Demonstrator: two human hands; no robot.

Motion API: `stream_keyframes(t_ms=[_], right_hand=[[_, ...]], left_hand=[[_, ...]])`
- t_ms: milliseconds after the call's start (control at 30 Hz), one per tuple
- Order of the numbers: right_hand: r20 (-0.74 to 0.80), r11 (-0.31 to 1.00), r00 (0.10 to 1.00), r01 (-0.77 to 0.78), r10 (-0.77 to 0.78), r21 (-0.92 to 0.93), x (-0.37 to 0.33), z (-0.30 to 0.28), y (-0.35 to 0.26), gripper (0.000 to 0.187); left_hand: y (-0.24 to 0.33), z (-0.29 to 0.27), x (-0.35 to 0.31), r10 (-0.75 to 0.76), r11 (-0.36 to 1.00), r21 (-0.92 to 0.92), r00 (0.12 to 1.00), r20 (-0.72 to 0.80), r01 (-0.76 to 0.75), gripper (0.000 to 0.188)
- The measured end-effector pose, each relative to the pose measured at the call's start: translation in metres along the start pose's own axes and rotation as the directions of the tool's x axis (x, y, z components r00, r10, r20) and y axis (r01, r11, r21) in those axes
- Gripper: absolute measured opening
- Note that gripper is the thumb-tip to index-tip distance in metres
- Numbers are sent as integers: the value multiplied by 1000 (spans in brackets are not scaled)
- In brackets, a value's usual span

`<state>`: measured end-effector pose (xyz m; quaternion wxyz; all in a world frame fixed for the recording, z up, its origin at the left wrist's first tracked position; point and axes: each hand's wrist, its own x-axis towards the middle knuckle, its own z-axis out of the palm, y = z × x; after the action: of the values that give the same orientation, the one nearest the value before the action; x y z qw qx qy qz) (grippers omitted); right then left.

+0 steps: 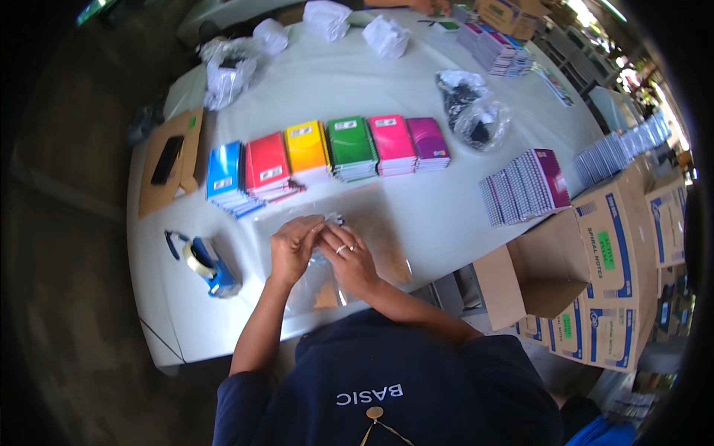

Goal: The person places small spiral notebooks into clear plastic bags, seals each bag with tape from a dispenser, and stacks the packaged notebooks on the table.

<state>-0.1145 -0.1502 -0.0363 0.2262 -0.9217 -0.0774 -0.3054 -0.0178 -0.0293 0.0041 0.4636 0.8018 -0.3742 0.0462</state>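
Observation:
My left hand point(295, 249) and my right hand point(348, 259) meet over the near middle of the table, fingertips bent together. Thin clear plastic point(318, 279) runs under and between them, and both hands seem to pinch it; the exact grip is hidden. A small dark-and-white patch shows just beyond my fingers. Behind my hands stands a row of spiral notebook stacks: blue point(225, 175), red point(266, 162), yellow point(306, 149), green point(351, 146), pink point(392, 141) and purple point(428, 141). Beneath the plastic, to the right, lies a flat brownish patch point(383, 236).
A blue tape dispenser point(214, 269) stands left, below a cardboard piece point(152, 152) with a black phone-like object point(167, 160). Purple notebooks point(524, 186) stand right, by an opened carton point(500, 286) and stacked cartons point(610, 253). Plastic bags point(229, 78) and another person's hand point(430, 6) are far off.

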Motion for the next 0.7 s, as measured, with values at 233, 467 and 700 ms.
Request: stream_keyframes(t_ms=[233,467,700], right_hand=[[-290,917,942,-43,170,397,-6,17,4,40],[-128,970,990,-27,59,241,-1,6,17,44],[-161,963,986,0,46,271,-3,11,22,39]], left_hand=[[12,16,-44,104,972,224,988,-115,-76,25],[16,-22,-80,32,926,366,947,-320,93,36],[-68,-134,-115,-954,180,-488,32,-298,854,41]])
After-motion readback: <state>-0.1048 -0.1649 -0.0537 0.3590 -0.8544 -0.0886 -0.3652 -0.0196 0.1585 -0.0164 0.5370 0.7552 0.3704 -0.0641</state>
